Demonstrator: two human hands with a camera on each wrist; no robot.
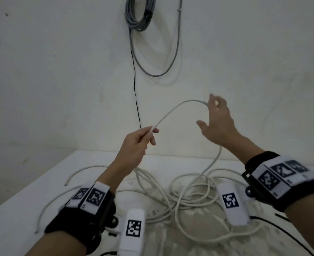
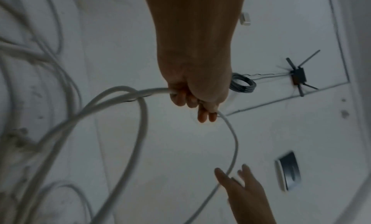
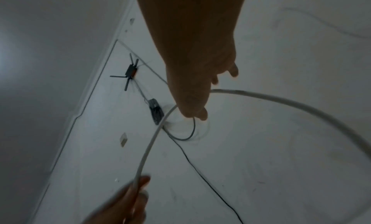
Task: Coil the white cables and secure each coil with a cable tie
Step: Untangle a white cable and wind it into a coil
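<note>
My left hand [image 1: 151, 133] is raised above the table and pinches a white cable [image 1: 171, 111] between thumb and fingers. In the left wrist view, loops of that cable [image 2: 128, 94] come out of the gripping fingers [image 2: 192, 100]. From there the cable arcs up and right to my right hand [image 1: 207, 111], which is held higher with its fingers straight and spread. The cable lies against that hand's palm side and drops behind it to a tangled pile of white cable [image 1: 180, 196] on the table. In the right wrist view the cable [image 3: 152, 141] passes the straight fingers [image 3: 200, 114].
The white table [image 1: 23, 196] ends at a white wall. Short loose white cable pieces [image 1: 47, 206] lie at the left. A grey cable coil [image 1: 139, 15] and a thin black wire [image 1: 135, 89] hang on the wall. A thin black line [image 1: 281, 218] lies at the table's right.
</note>
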